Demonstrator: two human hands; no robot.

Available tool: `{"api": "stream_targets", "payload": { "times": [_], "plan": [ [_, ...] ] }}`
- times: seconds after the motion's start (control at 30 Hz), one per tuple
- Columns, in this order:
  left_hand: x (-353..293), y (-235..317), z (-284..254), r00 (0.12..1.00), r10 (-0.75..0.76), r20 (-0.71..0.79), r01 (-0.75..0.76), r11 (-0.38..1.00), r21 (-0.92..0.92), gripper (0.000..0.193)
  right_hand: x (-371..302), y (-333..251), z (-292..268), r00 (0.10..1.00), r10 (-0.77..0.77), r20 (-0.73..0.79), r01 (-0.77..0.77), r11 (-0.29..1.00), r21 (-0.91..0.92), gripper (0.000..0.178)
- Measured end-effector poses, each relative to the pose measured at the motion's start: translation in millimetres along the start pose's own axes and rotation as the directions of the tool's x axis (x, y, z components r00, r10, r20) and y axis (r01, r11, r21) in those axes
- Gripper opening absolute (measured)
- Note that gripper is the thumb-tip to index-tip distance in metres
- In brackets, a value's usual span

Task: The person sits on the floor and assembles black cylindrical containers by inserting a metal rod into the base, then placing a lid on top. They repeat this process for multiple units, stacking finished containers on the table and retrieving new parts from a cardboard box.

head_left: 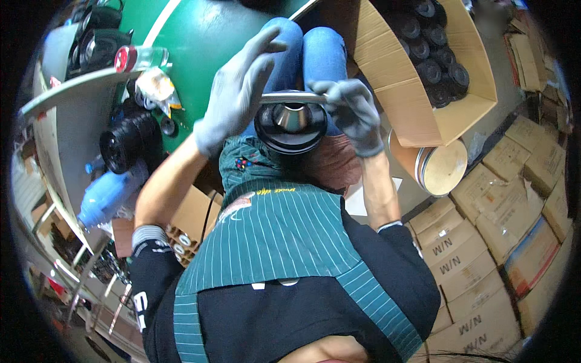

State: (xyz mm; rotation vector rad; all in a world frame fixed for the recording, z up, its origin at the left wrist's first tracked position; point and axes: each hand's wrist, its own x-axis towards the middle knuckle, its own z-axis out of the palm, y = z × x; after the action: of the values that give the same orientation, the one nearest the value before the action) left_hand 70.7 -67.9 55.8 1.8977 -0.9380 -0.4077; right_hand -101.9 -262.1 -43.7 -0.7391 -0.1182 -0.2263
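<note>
Grey bar-like piece (pixel 293 97) is being held over a black round part (pixel 290 141) — pinched at one end by the right hand (pixel 356 112), the open-fingered left hand (pixel 236 91) being placed alongside — and is being judged stiff, light, best gripped by its ends.

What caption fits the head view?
Grey-gloved left hand and right hand flank a thin silvery bar over round black part.

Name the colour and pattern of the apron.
Dark green with thin pale stripes; the apron shows best in the head view.
</note>
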Motion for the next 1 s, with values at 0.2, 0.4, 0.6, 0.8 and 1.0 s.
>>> {"api": "stream_targets", "payload": {
  "times": [0.2, 0.4, 0.6, 0.8, 1.0],
  "plan": [
    [32, -28, 5, 0.928, -0.018, 0.373, 0.146, 0.936, -0.319, 0.047, 10, -43, 29, 0.990, 0.015, 0.138, 0.028, 0.954, -0.299, 0.025],
    [59, -43, 18, 0.847, -0.012, 0.531, 0.239, 0.901, -0.362, 0.072, 27, -63, 81, 0.839, 0.267, 0.475, 0.277, 0.542, -0.793, 0.010],
    [71, -45, 36, 0.805, 0.028, 0.592, 0.263, 0.878, -0.399, 0.063, 42, -48, 122, 0.614, 0.485, 0.622, 0.387, 0.502, -0.773, 0.024],
    [97, -32, 110, 0.571, 0.400, 0.717, 0.251, 0.746, -0.616, 0.067, 82, -6, 164, 0.480, 0.714, 0.511, 0.325, 0.396, -0.859, 0.028],
    [96, -27, 110, 0.714, 0.414, 0.564, 0.158, 0.690, -0.706, 0.054, 103, -9, 162, 0.660, 0.588, 0.467, 0.109, 0.541, -0.834, 0.026]
  ]
}}
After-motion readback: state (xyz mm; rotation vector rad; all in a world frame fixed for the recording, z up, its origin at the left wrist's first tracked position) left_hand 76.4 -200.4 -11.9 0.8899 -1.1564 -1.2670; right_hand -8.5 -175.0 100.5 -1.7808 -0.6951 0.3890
